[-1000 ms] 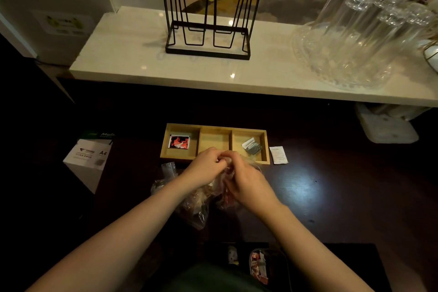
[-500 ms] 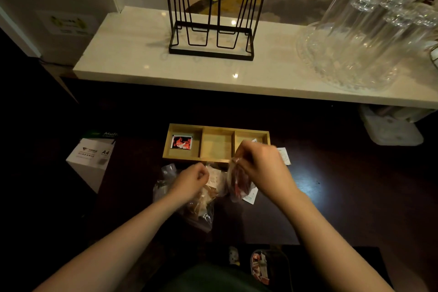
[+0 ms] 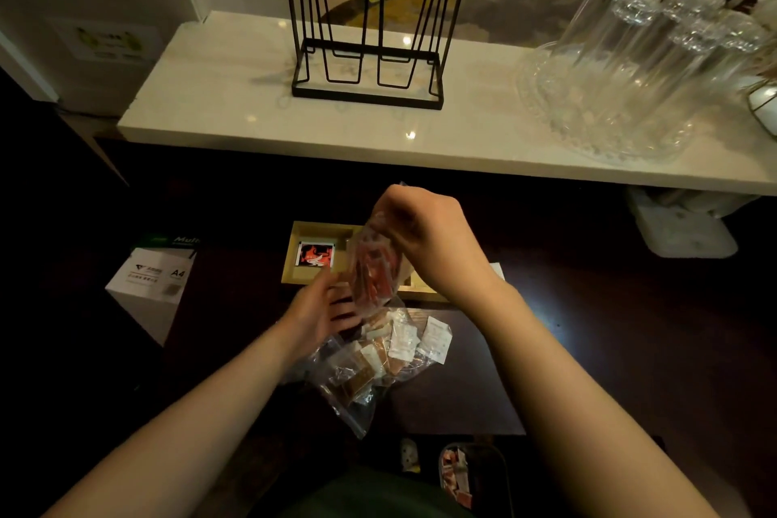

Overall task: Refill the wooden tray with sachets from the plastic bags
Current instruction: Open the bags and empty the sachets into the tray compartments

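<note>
Clear, crinkly plastic is catching the light where the right hand [image 3: 424, 236] is pinching the top of a small bag [image 3: 372, 265] and holding it up over the middle of the tray [image 3: 302, 229], fingers closed on the film. The bag is hanging limp and is stuffed with red and orange sachets, which are sagging toward its lower end. The left hand [image 3: 323, 309] is sitting just below it with fingers loosely spread, palm turned toward the bag's bottom; whether it is touching the film I cannot tell, and it is gripping nothing. The bag is likely going to handle as light, soft and a little slippery, so the pinch at the top seam looks the sensible hold, with the other hand steadying the base or reaching into the mouth. The tray is pale wood with compartments, lying on the dark bench near its far edge; its left compartment is holding one red, black and white sachet [image 3: 315, 253], and the rest is mostly hidden behind the hands. A second bag [image 3: 370, 366], lying flat on the bench just in front of the tray, is holding white and brown sachets. Judging by this, the refill is barely begun. A white A4 box [image 3: 151, 278] is standing off the left end.
</note>
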{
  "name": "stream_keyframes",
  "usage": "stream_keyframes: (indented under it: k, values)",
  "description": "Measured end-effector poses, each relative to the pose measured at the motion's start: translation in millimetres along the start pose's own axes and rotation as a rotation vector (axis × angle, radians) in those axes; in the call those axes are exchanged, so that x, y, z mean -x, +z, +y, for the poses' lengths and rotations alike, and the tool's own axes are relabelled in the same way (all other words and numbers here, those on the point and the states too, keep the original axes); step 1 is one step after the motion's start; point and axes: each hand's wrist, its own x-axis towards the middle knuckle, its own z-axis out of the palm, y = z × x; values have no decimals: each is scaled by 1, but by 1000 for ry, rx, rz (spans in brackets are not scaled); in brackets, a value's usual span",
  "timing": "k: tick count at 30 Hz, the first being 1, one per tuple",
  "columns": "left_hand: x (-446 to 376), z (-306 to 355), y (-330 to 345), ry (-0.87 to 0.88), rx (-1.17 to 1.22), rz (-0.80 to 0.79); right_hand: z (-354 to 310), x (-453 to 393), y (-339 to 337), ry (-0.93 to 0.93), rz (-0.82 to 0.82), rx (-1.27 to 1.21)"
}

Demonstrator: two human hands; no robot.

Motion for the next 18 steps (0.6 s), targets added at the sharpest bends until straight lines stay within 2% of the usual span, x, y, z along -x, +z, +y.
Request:
stream_keyframes:
  k: [2,4,8,11,18]
  values:
    - [3,14,0,-61,169,-130,-2,-7,6,-33,5,-12]
    - [2,23,5,-2,158,-88,1,-14,10,-15,26,-25]
    - [-3,35,-6,154,5,300,18,-23,14,116,48,22]
    - [-6,52,-27,267,-45,506,34,-28,22,179,-27,92]
    - [-8,92,-67,476,-416,795,54,-42,66,259,-156,-28]
